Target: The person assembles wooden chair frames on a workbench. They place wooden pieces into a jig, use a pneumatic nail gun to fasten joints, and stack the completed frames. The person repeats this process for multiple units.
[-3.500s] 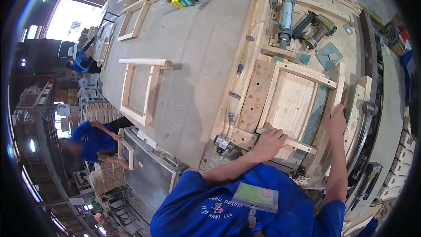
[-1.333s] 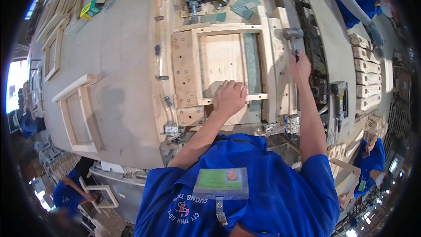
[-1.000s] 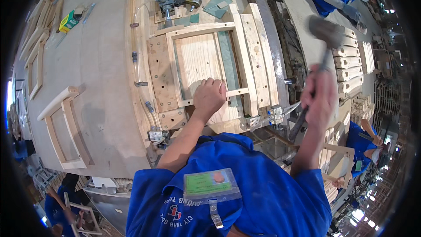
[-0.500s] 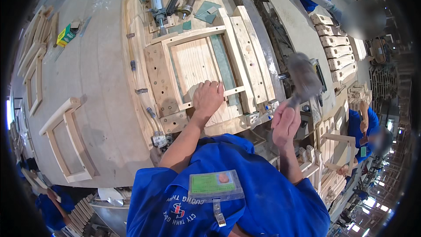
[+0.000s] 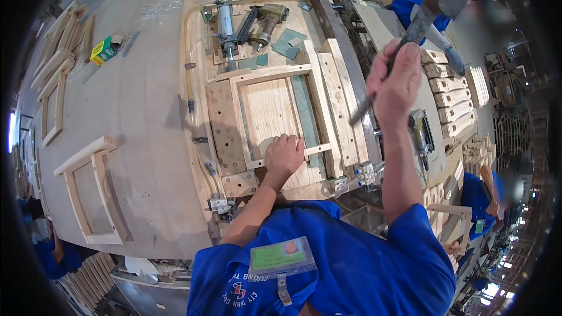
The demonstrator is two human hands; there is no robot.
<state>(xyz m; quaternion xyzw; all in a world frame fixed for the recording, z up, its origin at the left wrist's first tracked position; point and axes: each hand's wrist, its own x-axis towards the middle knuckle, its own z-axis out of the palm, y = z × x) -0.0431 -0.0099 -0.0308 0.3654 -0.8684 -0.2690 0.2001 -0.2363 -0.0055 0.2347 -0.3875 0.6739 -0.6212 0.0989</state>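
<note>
A light wooden frame (image 5: 272,74) lies in a wooden jig (image 5: 220,123) on the bench before me. My left hand (image 5: 285,155) rests on the frame's near rail, fingers curled over it. High at the right, my right hand (image 5: 400,79) grips a mallet (image 5: 418,25) by its dark handle. The handle's lower end sticks out below my fist. The mallet's head is blurred near the top edge, well away from the frame.
Beyond the frame lie an air cylinder (image 5: 226,23) and a nail gun (image 5: 270,23). An assembled wooden frame (image 5: 104,190) and a green-yellow box (image 5: 105,50) are on the left board. Shaped slats (image 5: 452,98) are stacked at right; co-workers in blue stand beyond.
My right hand has swung the mallet up and away from beside the jig. My left hand stays on the near rail. The whole view has shifted slightly.
</note>
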